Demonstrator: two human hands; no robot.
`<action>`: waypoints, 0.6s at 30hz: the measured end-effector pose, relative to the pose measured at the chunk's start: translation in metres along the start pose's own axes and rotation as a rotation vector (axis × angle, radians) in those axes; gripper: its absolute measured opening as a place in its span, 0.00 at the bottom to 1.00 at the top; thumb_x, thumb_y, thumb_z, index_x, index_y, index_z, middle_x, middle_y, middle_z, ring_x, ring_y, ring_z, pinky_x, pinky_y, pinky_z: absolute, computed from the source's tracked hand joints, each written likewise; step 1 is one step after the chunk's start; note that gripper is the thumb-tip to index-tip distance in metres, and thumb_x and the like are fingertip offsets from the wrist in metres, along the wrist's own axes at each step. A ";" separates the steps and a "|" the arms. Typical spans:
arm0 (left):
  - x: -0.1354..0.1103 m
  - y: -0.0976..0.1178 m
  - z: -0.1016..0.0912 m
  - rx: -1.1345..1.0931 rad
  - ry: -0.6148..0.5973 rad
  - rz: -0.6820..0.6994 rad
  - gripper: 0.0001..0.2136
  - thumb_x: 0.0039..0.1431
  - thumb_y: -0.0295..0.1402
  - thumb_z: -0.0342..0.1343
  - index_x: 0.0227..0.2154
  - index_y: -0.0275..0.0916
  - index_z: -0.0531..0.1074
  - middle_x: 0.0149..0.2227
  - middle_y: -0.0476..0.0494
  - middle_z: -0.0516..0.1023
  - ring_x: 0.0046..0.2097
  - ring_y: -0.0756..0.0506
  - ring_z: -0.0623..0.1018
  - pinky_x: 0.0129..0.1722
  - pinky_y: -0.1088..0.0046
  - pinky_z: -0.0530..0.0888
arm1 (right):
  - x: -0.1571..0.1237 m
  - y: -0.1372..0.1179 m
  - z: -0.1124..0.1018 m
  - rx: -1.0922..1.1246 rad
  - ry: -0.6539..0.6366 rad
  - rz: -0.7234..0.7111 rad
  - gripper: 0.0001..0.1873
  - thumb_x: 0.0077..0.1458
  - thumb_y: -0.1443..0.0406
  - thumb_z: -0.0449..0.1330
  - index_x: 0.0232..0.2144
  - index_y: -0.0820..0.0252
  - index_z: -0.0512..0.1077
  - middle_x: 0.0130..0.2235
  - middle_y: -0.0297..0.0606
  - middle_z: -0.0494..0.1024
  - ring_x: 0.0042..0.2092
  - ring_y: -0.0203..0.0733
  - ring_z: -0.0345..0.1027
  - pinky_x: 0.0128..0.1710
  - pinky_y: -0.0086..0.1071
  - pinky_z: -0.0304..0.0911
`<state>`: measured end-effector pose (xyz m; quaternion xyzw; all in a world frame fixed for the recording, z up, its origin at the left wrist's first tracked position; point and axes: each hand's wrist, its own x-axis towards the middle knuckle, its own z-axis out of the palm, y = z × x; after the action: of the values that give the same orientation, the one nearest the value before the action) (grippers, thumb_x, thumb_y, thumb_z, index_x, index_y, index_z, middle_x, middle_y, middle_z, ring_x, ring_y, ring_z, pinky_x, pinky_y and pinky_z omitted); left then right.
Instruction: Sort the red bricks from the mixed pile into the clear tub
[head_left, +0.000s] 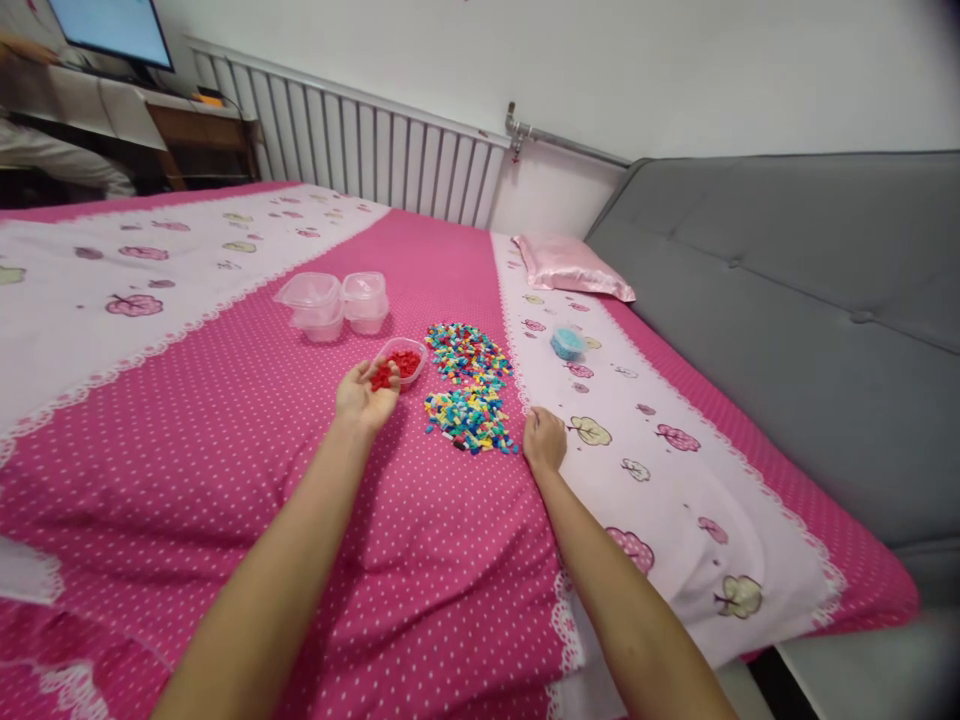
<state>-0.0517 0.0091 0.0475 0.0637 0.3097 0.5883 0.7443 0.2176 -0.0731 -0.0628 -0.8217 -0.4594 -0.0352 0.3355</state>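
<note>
My left hand [367,398] is turned palm up with its fingers curled, holding several small red bricks [381,377]. It is right beside a clear plastic container [424,360] with more red bricks inside. To the right, a loose pile of small mixed-colour bricks [471,385] in blue, teal, yellow, white and red lies spread on the bedspread in two joined heaps. My right hand [545,440] is closed at the pile's lower right edge, back of the hand upward. Whatever its fingers hold, if anything, is hidden.
Stacked clear containers [319,322] sit behind my left hand. A clear box of light-blue pieces [568,343] lies to the right on the pink bedspread [442,560]. Farther back are a pink pillow [574,265], a grey padded headboard [787,280] and a radiator [360,135]. A person sits by a monitor [116,30].
</note>
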 end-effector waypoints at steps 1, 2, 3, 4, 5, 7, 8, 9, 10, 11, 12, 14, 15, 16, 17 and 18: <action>0.005 0.005 0.005 0.011 0.010 0.022 0.14 0.64 0.30 0.39 0.27 0.34 0.67 0.24 0.45 0.69 0.26 0.52 0.72 0.22 0.81 0.68 | 0.000 0.000 0.000 0.003 0.002 0.003 0.21 0.59 0.63 0.44 0.46 0.63 0.73 0.49 0.43 0.75 0.50 0.46 0.63 0.50 0.35 0.53; 0.011 0.010 0.010 0.027 0.017 0.042 0.13 0.63 0.31 0.41 0.27 0.34 0.67 0.24 0.45 0.70 0.27 0.52 0.72 0.23 0.81 0.69 | 0.000 -0.001 0.000 0.005 0.002 0.007 0.21 0.59 0.63 0.44 0.46 0.62 0.73 0.49 0.43 0.76 0.49 0.46 0.63 0.50 0.35 0.53; 0.016 0.014 0.014 0.047 0.022 0.060 0.12 0.62 0.32 0.42 0.27 0.35 0.67 0.24 0.45 0.70 0.28 0.51 0.73 0.24 0.80 0.69 | 0.000 -0.001 0.000 0.006 0.003 0.012 0.21 0.59 0.63 0.44 0.46 0.62 0.73 0.48 0.43 0.76 0.49 0.47 0.63 0.50 0.35 0.53; 0.023 0.016 0.017 0.070 0.027 0.078 0.12 0.62 0.32 0.44 0.27 0.35 0.68 0.24 0.45 0.70 0.28 0.51 0.73 0.26 0.79 0.70 | 0.000 -0.002 0.000 0.005 0.004 0.016 0.21 0.59 0.63 0.44 0.45 0.62 0.73 0.48 0.43 0.76 0.49 0.47 0.63 0.50 0.36 0.53; 0.029 0.018 0.020 0.093 0.032 0.095 0.11 0.61 0.32 0.44 0.27 0.35 0.68 0.25 0.45 0.70 0.28 0.51 0.73 0.27 0.79 0.70 | 0.000 -0.002 0.000 0.003 0.005 0.019 0.21 0.59 0.63 0.44 0.45 0.62 0.73 0.48 0.43 0.76 0.49 0.47 0.63 0.50 0.36 0.53; 0.041 0.020 0.023 0.144 0.043 0.126 0.10 0.60 0.32 0.45 0.27 0.35 0.68 0.24 0.46 0.70 0.27 0.51 0.72 0.28 0.78 0.71 | 0.000 -0.002 0.000 0.000 0.006 0.023 0.21 0.59 0.63 0.44 0.45 0.62 0.73 0.47 0.43 0.76 0.49 0.48 0.63 0.49 0.36 0.54; 0.047 0.020 0.024 0.170 0.047 0.139 0.10 0.60 0.32 0.45 0.26 0.35 0.68 0.24 0.47 0.70 0.27 0.51 0.72 0.29 0.78 0.71 | 0.000 -0.002 0.000 0.000 0.005 0.026 0.21 0.59 0.62 0.44 0.45 0.62 0.73 0.47 0.43 0.76 0.49 0.48 0.63 0.49 0.36 0.54; 0.052 0.019 0.024 0.198 0.050 0.152 0.10 0.60 0.32 0.46 0.26 0.35 0.68 0.23 0.47 0.70 0.26 0.52 0.71 0.29 0.78 0.70 | 0.000 -0.002 0.001 0.001 0.005 0.029 0.21 0.59 0.62 0.44 0.45 0.62 0.73 0.47 0.43 0.76 0.49 0.48 0.63 0.48 0.36 0.54; 0.056 0.018 0.025 0.227 0.050 0.163 0.11 0.60 0.32 0.46 0.25 0.35 0.68 0.22 0.48 0.69 0.25 0.52 0.71 0.29 0.78 0.69 | 0.000 -0.002 0.001 0.002 0.005 0.033 0.21 0.59 0.62 0.44 0.45 0.62 0.73 0.48 0.43 0.76 0.49 0.48 0.63 0.48 0.36 0.54; 0.060 0.017 0.025 0.256 0.048 0.173 0.11 0.60 0.32 0.46 0.24 0.35 0.68 0.22 0.48 0.69 0.24 0.52 0.70 0.28 0.78 0.69 | 0.001 -0.003 0.001 0.003 0.005 0.036 0.21 0.59 0.62 0.44 0.45 0.62 0.73 0.48 0.43 0.76 0.49 0.48 0.63 0.48 0.36 0.54; 0.063 0.015 0.025 0.286 0.044 0.184 0.11 0.60 0.32 0.47 0.24 0.35 0.68 0.22 0.49 0.70 0.24 0.52 0.70 0.28 0.78 0.68 | 0.001 -0.003 0.001 0.003 0.005 0.038 0.21 0.59 0.62 0.44 0.45 0.62 0.73 0.48 0.43 0.76 0.49 0.48 0.62 0.48 0.36 0.54; 0.068 0.012 0.025 0.346 0.030 0.213 0.11 0.59 0.33 0.49 0.23 0.35 0.69 0.21 0.48 0.71 0.23 0.52 0.70 0.28 0.78 0.66 | 0.001 -0.003 0.001 0.001 0.004 0.043 0.21 0.59 0.62 0.44 0.45 0.62 0.73 0.48 0.44 0.76 0.49 0.47 0.63 0.48 0.36 0.53; 0.069 0.010 0.025 0.375 0.019 0.230 0.11 0.58 0.33 0.50 0.23 0.35 0.70 0.22 0.48 0.72 0.24 0.52 0.71 0.28 0.78 0.66 | 0.002 -0.003 0.001 -0.001 0.003 0.046 0.21 0.59 0.62 0.44 0.44 0.62 0.73 0.47 0.44 0.76 0.48 0.47 0.63 0.48 0.36 0.53; 0.070 0.009 0.026 0.403 0.007 0.249 0.11 0.57 0.34 0.51 0.23 0.35 0.71 0.22 0.47 0.73 0.25 0.52 0.72 0.30 0.78 0.66 | 0.002 -0.003 0.001 -0.002 0.003 0.048 0.21 0.59 0.62 0.44 0.44 0.62 0.73 0.47 0.44 0.76 0.48 0.47 0.63 0.48 0.36 0.53; 0.071 0.008 0.027 0.431 -0.007 0.270 0.11 0.57 0.35 0.52 0.23 0.35 0.72 0.22 0.47 0.74 0.26 0.51 0.73 0.32 0.77 0.67 | 0.002 -0.003 0.001 -0.003 0.003 0.048 0.21 0.59 0.62 0.44 0.44 0.62 0.73 0.47 0.44 0.76 0.48 0.47 0.63 0.48 0.36 0.53; 0.072 0.007 0.028 0.458 -0.022 0.293 0.11 0.57 0.35 0.53 0.24 0.36 0.72 0.23 0.46 0.75 0.28 0.51 0.74 0.34 0.77 0.67 | 0.002 -0.003 0.001 -0.003 0.004 0.048 0.21 0.59 0.62 0.44 0.44 0.61 0.74 0.47 0.44 0.76 0.48 0.47 0.63 0.47 0.36 0.53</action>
<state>-0.0347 0.0841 0.0453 0.2810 0.4140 0.6034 0.6209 0.2161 -0.0696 -0.0612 -0.8329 -0.4390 -0.0297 0.3357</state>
